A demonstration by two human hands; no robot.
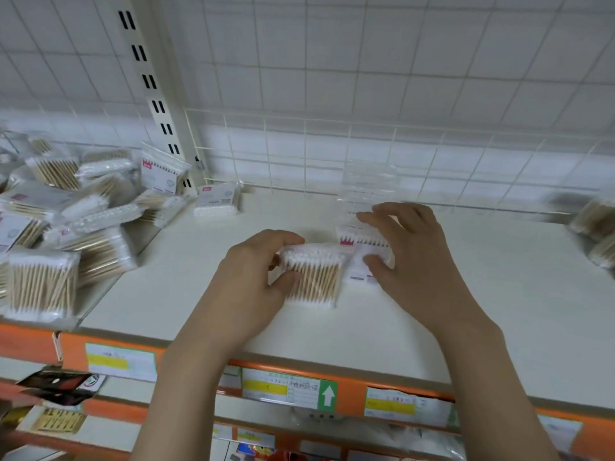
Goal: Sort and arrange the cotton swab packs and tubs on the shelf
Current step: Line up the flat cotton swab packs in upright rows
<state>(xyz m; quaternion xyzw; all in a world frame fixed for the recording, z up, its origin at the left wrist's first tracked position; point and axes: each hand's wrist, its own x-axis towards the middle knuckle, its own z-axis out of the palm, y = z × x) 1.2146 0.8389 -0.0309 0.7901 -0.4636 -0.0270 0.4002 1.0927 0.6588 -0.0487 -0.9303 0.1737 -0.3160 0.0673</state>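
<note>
On the white shelf point(466, 294), near its middle, my left hand point(256, 271) grips a clear pack of wooden-stick cotton swabs point(316, 277) by its left side. Just to the right, my right hand point(409, 247) pinches a second pack with a white and pink label point(362, 244) between thumb and fingers. The two packs touch at their inner edges. One labelled pack point(216, 199) stands alone at the back left. A heap of several swab packs point(66, 221) fills the shelf section to the left.
A wire grid fence point(332, 154) runs along the shelf's back, with a slotted upright post point(149, 81) at the left. More swab packs point(595, 227) lie blurred at the right edge. An orange price rail with labels point(286, 387) fronts the shelf.
</note>
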